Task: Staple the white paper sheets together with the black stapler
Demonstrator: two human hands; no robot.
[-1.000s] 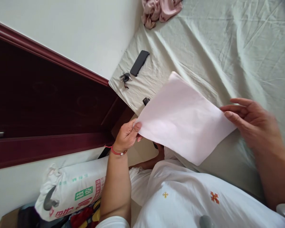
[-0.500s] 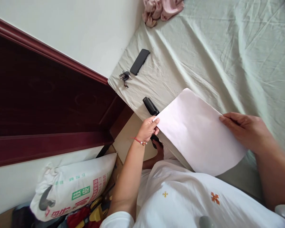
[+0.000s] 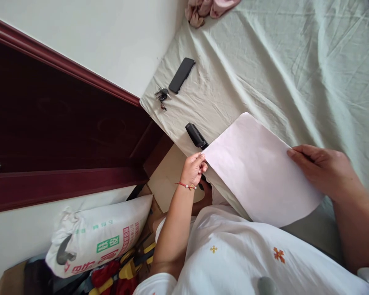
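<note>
Head view: pink sheet held at both ends over the bed edge

Bed sheet is pale green and wrinkled. On it near the corner: a dark phone, a bunch of keys just beside it, and a black stapler at the bed edge, its near end hidden behind the paper corner. Pink cloth is bunched at the far edge. Dark red door stands to the left.

Printed sack lies on the floor by the wall; contents not visible. Red and yellow items are packed beside it, too cluttered to identify.

Pink paper is flat, slightly tilted, over the near bed edge, above the person's white shirt. Left hand is closed, pinching the paper's left corner between thumb and fingertips, right next to the stapler. Right hand grips the paper's right edge, fingers curled on top; thumb is hidden under the sheet.
</note>
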